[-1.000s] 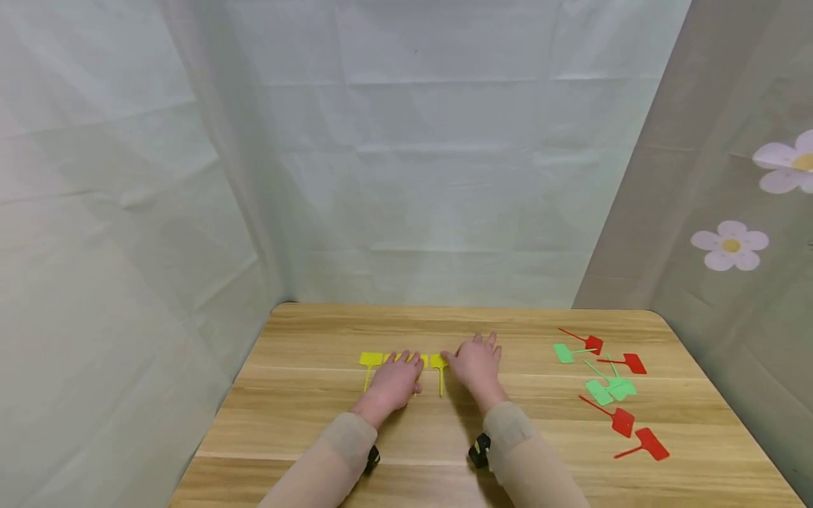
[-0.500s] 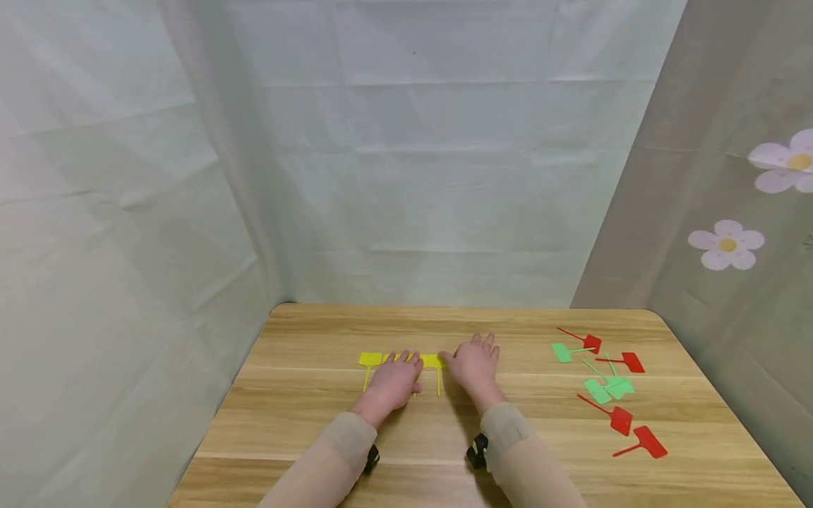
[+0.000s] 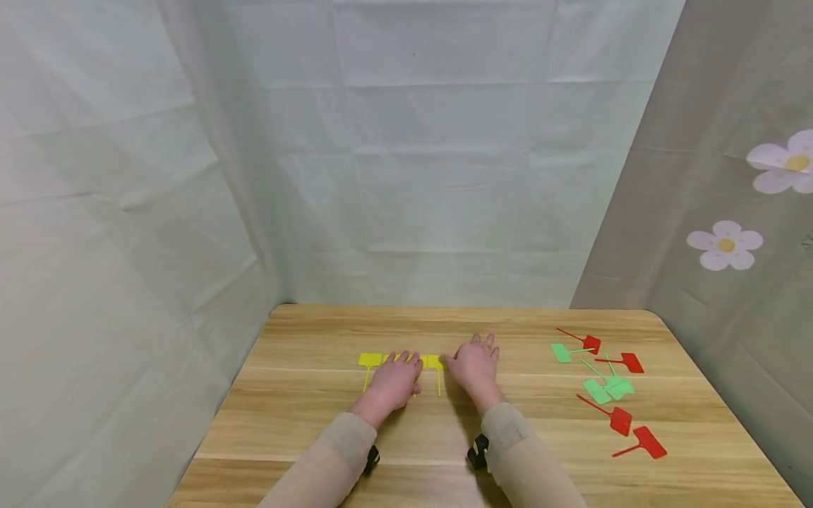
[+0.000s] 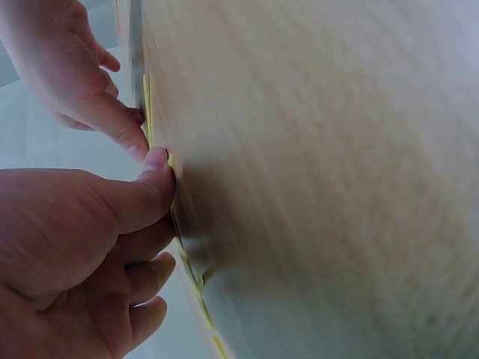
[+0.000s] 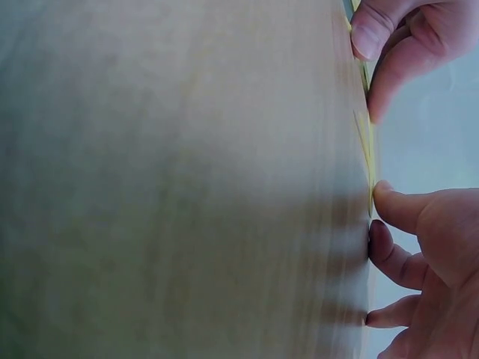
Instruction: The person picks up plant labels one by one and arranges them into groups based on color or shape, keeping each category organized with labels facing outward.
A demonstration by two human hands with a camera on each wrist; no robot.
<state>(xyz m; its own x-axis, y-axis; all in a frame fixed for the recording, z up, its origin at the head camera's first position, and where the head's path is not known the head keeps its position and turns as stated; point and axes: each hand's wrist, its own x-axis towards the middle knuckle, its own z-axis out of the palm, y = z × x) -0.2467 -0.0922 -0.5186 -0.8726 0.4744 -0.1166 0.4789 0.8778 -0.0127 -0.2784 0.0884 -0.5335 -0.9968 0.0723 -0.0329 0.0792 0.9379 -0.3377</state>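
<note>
Yellow T-shaped plant labels [image 3: 370,360] lie flat in a row, side by side, with their stems toward the person. Over the middle of the row rests my left hand [image 3: 395,384], its extended fingers covering parts of those labels. At the right end of the row, the thumb of my right hand [image 3: 475,363] touches the outer edge of the last yellow label [image 3: 435,361], whose head meets its neighbour. The other right fingers are spread on the tabletop. In the right wrist view that thumb [image 5: 397,206] is right at the label's edge.
Red plant labels [image 3: 620,421] and green plant labels [image 3: 597,390] lie scattered on the right side of the wooden table [image 3: 305,437], some overlapping. Pale cloth [image 3: 432,176] hangs behind and along the sides of the table.
The rightmost yellow label has slid slightly left with the right thumb at its edge, and the gap to its neighbour has closed. The left hand has stayed in place.
</note>
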